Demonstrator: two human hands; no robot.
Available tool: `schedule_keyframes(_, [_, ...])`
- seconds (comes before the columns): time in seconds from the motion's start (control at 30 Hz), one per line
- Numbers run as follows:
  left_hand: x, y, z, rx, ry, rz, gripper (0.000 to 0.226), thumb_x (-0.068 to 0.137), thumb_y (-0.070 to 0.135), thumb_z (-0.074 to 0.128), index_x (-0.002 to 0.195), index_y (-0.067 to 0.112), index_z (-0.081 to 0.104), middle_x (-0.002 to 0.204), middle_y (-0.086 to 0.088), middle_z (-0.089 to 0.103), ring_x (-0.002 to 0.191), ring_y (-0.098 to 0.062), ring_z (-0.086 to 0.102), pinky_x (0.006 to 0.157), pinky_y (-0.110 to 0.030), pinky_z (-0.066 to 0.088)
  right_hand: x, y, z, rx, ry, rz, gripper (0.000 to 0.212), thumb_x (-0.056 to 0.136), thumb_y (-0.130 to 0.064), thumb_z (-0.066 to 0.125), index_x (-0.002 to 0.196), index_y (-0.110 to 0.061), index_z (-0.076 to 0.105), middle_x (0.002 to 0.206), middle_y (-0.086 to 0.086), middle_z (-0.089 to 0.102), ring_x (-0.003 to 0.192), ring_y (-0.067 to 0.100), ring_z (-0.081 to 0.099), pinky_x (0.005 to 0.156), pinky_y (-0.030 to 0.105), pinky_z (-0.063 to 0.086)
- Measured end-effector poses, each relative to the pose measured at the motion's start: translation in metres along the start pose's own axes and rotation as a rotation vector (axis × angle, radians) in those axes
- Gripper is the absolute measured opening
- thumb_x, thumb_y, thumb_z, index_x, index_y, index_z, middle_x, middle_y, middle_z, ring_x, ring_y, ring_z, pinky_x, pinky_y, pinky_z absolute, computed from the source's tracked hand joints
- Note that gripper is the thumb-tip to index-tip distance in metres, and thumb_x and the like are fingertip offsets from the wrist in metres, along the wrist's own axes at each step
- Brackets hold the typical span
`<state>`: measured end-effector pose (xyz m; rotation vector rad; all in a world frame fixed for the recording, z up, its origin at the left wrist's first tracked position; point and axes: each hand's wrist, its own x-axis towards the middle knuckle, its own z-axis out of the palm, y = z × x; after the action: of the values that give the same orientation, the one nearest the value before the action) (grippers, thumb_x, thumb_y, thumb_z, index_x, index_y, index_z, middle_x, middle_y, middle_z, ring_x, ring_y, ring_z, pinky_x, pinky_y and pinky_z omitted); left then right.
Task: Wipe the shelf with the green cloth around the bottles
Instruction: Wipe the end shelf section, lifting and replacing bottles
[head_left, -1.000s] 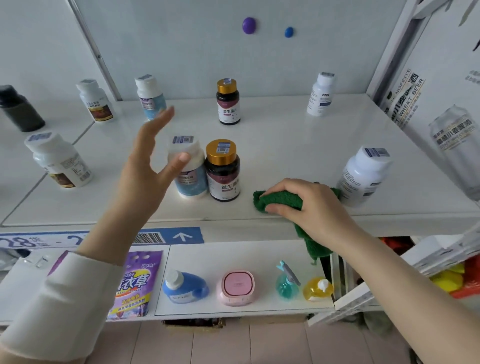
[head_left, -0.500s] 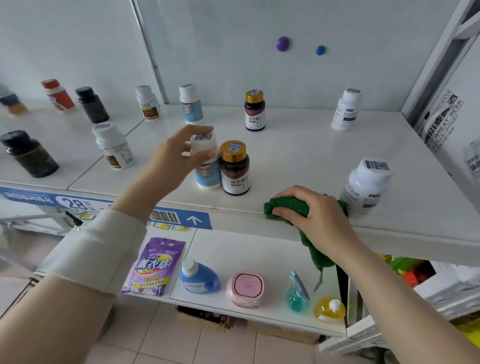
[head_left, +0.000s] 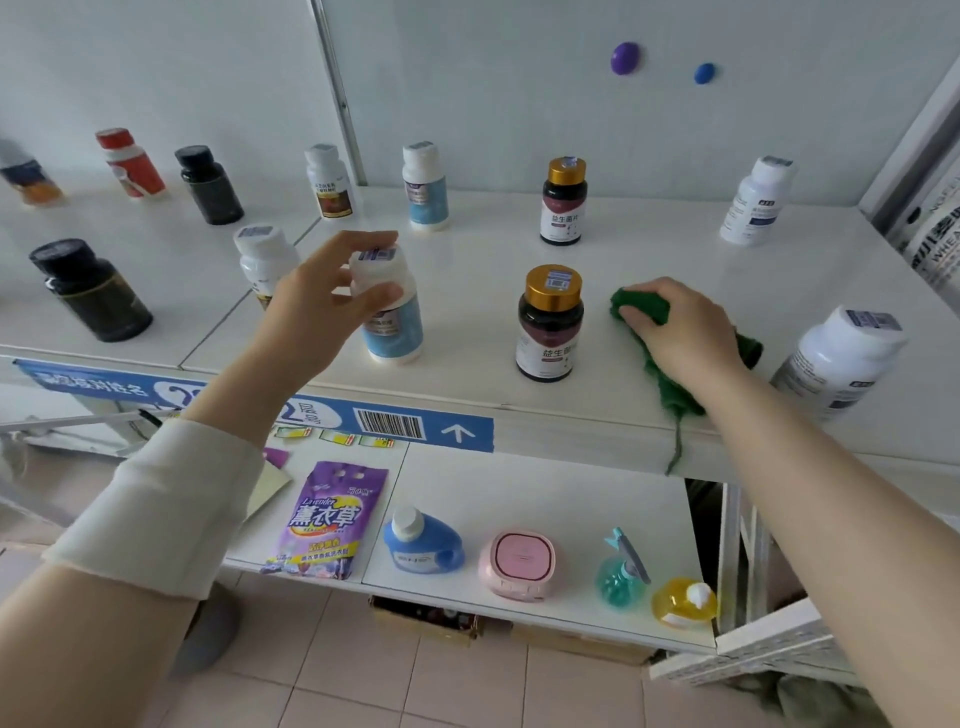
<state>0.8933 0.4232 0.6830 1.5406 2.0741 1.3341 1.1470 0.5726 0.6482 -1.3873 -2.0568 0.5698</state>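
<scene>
Cloth (head_left: 641, 306) right of bottle (head_left: 549, 325)

Left hand (head_left: 322, 306): raised, arm sleeved near the wrist, thumb and curled fingers (head_left: 363, 243) closed round the cap of a bottle (head_left: 395, 327). Right hand (head_left: 680, 332): palm down, bare forearm extended, fingers (head_left: 635, 315) curled over the green cloth (head_left: 642, 300), pressing down.
</scene>
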Motion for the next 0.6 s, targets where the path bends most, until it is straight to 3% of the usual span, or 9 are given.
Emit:
schedule_keyframes(0.13, [-0.001, -0.008, 0.005, -0.036, -0.005, 0.038, 0.041, 0.086, 0.014, 0.060, 0.120, 0.034, 0.047, 0.118, 0.004, 0.055, 0.107, -0.020, 0.056, 0.096, -0.034, 0.047, -0.028, -0.006, -0.005, -0.049, -0.136, -0.113, 0.030, 0.090, -0.029, 0.054, 0.119, -0.024, 0.057, 0.118, -0.005, 0.061, 0.104, 0.016, 0.054, 0.080, 0.023, 0.037])
schedule_keyframes(0.27, [-0.007, -0.008, 0.005, 0.107, 0.139, 0.181, 0.049, 0.088, 0.024, 0.056, 0.135, 0.020, 0.042, 0.137, -0.011, 0.044, 0.127, -0.025, 0.042, 0.107, -0.042, 0.035, -0.083, -0.009, -0.013, 0.017, -0.139, -0.245, 0.023, 0.086, -0.026, 0.059, 0.108, -0.024, 0.063, 0.097, -0.018, 0.060, 0.086, 0.004, 0.056, 0.068, 0.008, 0.041])
schedule_keyframes(0.37, [-0.010, 0.027, 0.009, 0.123, 0.260, 0.380, 0.050, 0.086, 0.034, 0.051, 0.132, 0.015, 0.043, 0.135, -0.005, 0.045, 0.129, -0.017, 0.039, 0.109, -0.023, 0.028, -0.106, -0.008, -0.021, 0.132, -0.168, -0.221, 0.019, 0.084, -0.022, 0.062, 0.101, -0.029, 0.063, 0.089, -0.022, 0.062, 0.079, -0.003, 0.059, 0.069, 0.005, 0.044])
schedule_keyframes(0.43, [-0.015, 0.062, 0.022, 0.070, 0.196, 0.489, 0.042, 0.087, 0.033, 0.051, 0.126, 0.020, 0.045, 0.130, 0.007, 0.046, 0.122, -0.003, 0.041, 0.101, -0.007, 0.027, -0.113, -0.006, -0.029, 0.243, -0.194, -0.152, 0.020, 0.084, -0.021, 0.061, 0.094, -0.038, 0.060, 0.087, -0.027, 0.061, 0.080, -0.010, 0.059, 0.067, 0.003, 0.043])
schedule_keyframes(0.53, [-0.021, 0.111, 0.057, -0.017, -0.009, 0.601, 0.037, 0.088, 0.034, 0.051, 0.122, 0.020, 0.051, 0.121, 0.020, 0.048, 0.111, 0.017, 0.040, 0.093, 0.002, 0.027, -0.122, 0.002, -0.045, 0.380, -0.145, -0.049, 0.023, 0.085, -0.022, 0.059, 0.089, -0.045, 0.058, 0.090, -0.022, 0.064, 0.084, -0.008, 0.059, 0.071, 0.006, 0.047])
schedule_keyframes(0.6, [-0.022, 0.135, 0.086, -0.039, -0.130, 0.634, 0.038, 0.087, 0.036, 0.054, 0.122, 0.020, 0.053, 0.117, 0.022, 0.049, 0.101, 0.021, 0.039, 0.085, 0.005, 0.027, -0.129, 0.010, -0.062, 0.457, -0.073, 0.022, 0.023, 0.085, -0.022, 0.058, 0.088, -0.044, 0.058, 0.088, -0.021, 0.065, 0.080, -0.009, 0.060, 0.068, 0.006, 0.048])
